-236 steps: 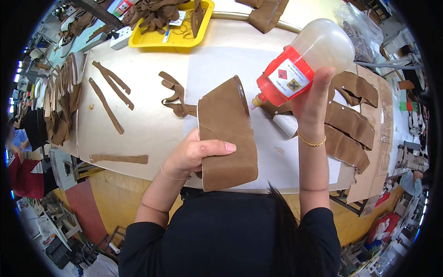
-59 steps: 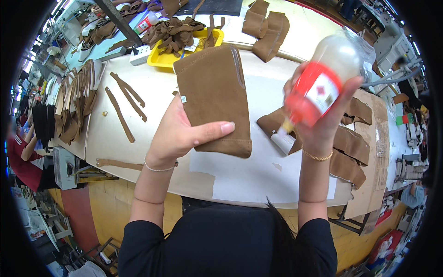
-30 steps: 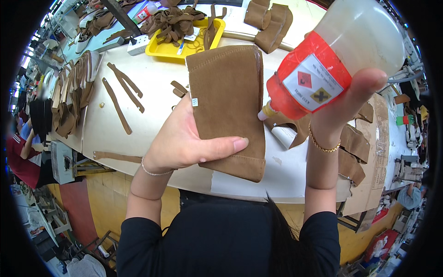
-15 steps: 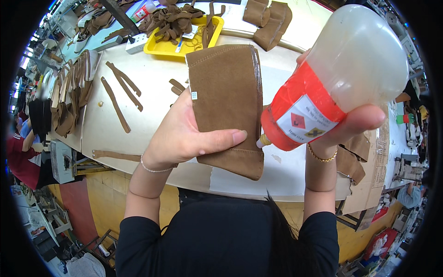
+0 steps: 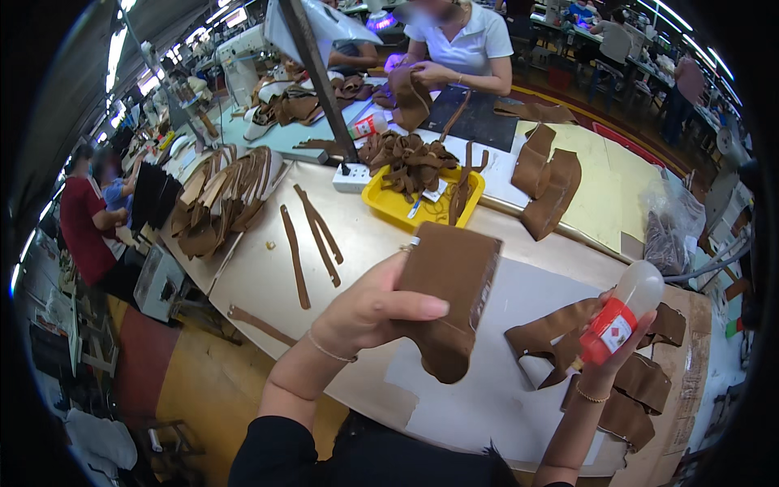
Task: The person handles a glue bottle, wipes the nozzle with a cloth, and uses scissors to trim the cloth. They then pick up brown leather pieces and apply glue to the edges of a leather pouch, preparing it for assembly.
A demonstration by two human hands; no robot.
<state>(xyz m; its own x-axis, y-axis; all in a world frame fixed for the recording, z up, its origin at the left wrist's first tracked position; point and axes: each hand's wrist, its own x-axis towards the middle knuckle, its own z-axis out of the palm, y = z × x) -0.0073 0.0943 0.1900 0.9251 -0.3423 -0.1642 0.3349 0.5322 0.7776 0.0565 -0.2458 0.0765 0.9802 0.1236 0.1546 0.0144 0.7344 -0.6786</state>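
My left hand (image 5: 369, 304) grips a folded brown suede-like piece (image 5: 450, 268), shaped like a boot upper, its thumb across the front face. A shiny wet-looking strip runs down the piece's right edge. Off to the right, my right hand (image 5: 608, 365) is wrapped round a translucent squeeze bottle (image 5: 641, 288) with a red band and a white label. The bottle's nozzle cannot be made out clearly, and the bottle stands apart from the held piece. Close to that hand, more brown pieces (image 5: 552, 337) lie on the table (image 5: 503, 406).
A yellow tray (image 5: 388, 213) holds brown strips beyond my left hand. Loose strips (image 5: 296, 256) lie on the left, near a stack of brown pieces (image 5: 219, 203). A metal post (image 5: 316, 77) rises beside a white power strip (image 5: 351, 178). Across the table, a person (image 5: 462, 49) handles another brown piece.
The bottle has moved away from the piece's edge, out to the right and farther from view. The brown piece has tilted in my left hand. The view has lifted, showing more of the room.
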